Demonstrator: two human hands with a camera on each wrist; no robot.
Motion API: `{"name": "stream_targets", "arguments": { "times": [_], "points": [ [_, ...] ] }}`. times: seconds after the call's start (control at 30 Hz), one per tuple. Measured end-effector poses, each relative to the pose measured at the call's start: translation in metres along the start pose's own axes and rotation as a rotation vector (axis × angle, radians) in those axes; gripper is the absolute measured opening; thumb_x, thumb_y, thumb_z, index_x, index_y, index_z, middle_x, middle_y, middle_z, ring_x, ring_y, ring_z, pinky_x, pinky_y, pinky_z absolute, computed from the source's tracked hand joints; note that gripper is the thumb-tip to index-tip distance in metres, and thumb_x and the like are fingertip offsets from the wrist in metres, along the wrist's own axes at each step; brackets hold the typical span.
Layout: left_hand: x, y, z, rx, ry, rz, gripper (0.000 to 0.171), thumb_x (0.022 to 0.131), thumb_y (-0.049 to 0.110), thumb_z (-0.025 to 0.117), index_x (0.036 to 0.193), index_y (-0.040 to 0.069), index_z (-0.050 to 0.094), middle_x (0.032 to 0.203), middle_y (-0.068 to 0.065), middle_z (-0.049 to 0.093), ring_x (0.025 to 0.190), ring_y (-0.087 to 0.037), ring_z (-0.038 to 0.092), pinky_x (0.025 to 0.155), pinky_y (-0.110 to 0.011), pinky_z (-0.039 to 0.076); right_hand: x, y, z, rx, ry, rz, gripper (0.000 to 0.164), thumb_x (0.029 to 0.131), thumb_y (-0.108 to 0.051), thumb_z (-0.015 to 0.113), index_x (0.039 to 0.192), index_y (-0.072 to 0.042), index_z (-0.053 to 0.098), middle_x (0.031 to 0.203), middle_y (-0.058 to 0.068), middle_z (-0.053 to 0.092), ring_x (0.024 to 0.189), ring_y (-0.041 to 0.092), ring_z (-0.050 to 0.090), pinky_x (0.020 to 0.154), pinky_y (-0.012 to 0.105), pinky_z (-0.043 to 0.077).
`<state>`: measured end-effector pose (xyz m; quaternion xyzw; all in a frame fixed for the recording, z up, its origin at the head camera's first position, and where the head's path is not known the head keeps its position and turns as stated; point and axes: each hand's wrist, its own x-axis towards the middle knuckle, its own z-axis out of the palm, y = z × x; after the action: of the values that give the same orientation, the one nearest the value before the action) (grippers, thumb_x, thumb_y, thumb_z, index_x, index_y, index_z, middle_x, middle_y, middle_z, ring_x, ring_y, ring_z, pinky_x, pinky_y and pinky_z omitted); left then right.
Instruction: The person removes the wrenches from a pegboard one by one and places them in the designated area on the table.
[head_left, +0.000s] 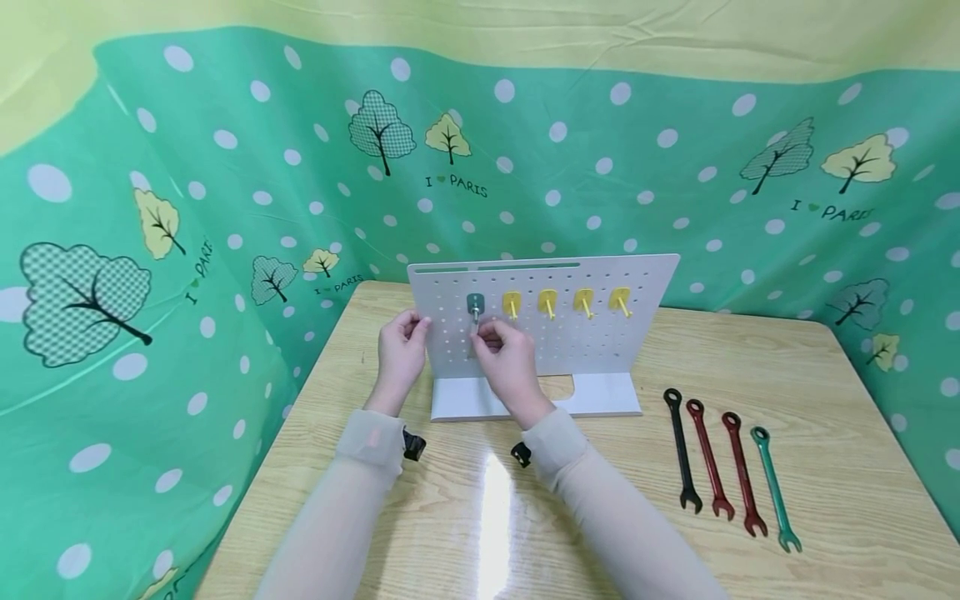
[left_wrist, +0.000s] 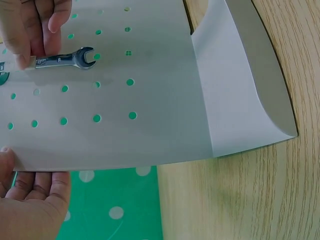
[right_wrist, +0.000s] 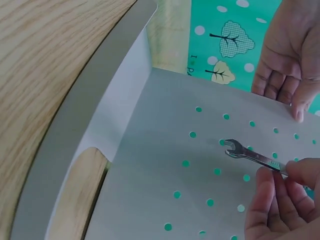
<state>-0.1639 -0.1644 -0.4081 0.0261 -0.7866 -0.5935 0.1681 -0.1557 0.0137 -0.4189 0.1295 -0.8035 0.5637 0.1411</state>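
Note:
A white pegboard (head_left: 585, 350) stands upright on its flat base. My left hand (head_left: 401, 354) grips its left edge, the thumb on the front face and the fingers behind, as the right wrist view shows. With thumb and fingertips my right hand (head_left: 510, 358) pinches a small silver combination wrench (right_wrist: 252, 156). That wrench points downward in front of the board, just under the dark green hook (head_left: 476, 302). Its open end (left_wrist: 85, 58) sticks out free below the fingers; in the wrist views the fingers cover much of the upper part.
Several yellow hooks (head_left: 548, 303) line the board to the right of the green one. On the wooden table (head_left: 787, 367) at the right lie a black wrench (head_left: 681, 450), two dark red wrenches (head_left: 742, 471) and a green wrench (head_left: 776, 487). A green patterned cloth (head_left: 555, 167) hangs behind.

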Motion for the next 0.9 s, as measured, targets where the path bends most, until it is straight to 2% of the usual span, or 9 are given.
{"name": "stream_targets", "arguments": {
  "times": [0.23, 0.47, 0.7, 0.9],
  "points": [
    [0.001, -0.001, 0.0, -0.001, 0.005, 0.006, 0.015, 0.102, 0.002, 0.061, 0.106, -0.01, 0.068, 0.101, -0.023, 0.071, 0.094, -0.031, 0.068, 0.082, -0.035, 0.058, 0.001, 0.007, -0.002, 0.076, -0.026, 0.02, 0.005, 0.092, -0.004, 0.076, 0.094, -0.002, 0.072, 0.089, 0.003, 0.069, 0.08, 0.016, 0.067, 0.072, 0.025, 0.058],
    [0.001, 0.0, 0.001, 0.003, 0.0, 0.001, 0.014, 0.102, 0.002, 0.061, 0.106, -0.009, 0.068, 0.101, -0.023, 0.071, 0.094, -0.032, 0.068, 0.083, -0.039, 0.058, -0.002, 0.009, -0.007, 0.149, -0.077, 0.001, 0.008, 0.093, -0.004, 0.075, 0.1, 0.0, 0.074, 0.09, 0.004, 0.07, 0.079, 0.018, 0.066, 0.071, 0.028, 0.059],
    [0.002, -0.002, 0.0, 0.0, -0.002, 0.003, 0.015, 0.102, 0.002, 0.06, 0.106, -0.01, 0.068, 0.1, -0.023, 0.071, 0.092, -0.032, 0.069, 0.082, -0.041, 0.059, -0.004, 0.015, -0.009, 0.175, -0.089, -0.039, 0.011, 0.096, -0.006, 0.07, 0.101, 0.004, 0.074, 0.088, 0.003, 0.07, 0.076, 0.019, 0.064, 0.067, 0.03, 0.058],
    [0.002, -0.001, 0.0, 0.013, -0.007, 0.004, 0.015, 0.103, 0.004, 0.06, 0.105, -0.009, 0.068, 0.099, -0.022, 0.071, 0.091, -0.031, 0.068, 0.08, -0.038, 0.059, -0.006, 0.018, -0.01, 0.191, -0.104, -0.038, 0.012, 0.097, -0.006, 0.07, 0.101, 0.004, 0.073, 0.088, 0.005, 0.07, 0.077, 0.02, 0.064, 0.067, 0.029, 0.058]
  ]
}}
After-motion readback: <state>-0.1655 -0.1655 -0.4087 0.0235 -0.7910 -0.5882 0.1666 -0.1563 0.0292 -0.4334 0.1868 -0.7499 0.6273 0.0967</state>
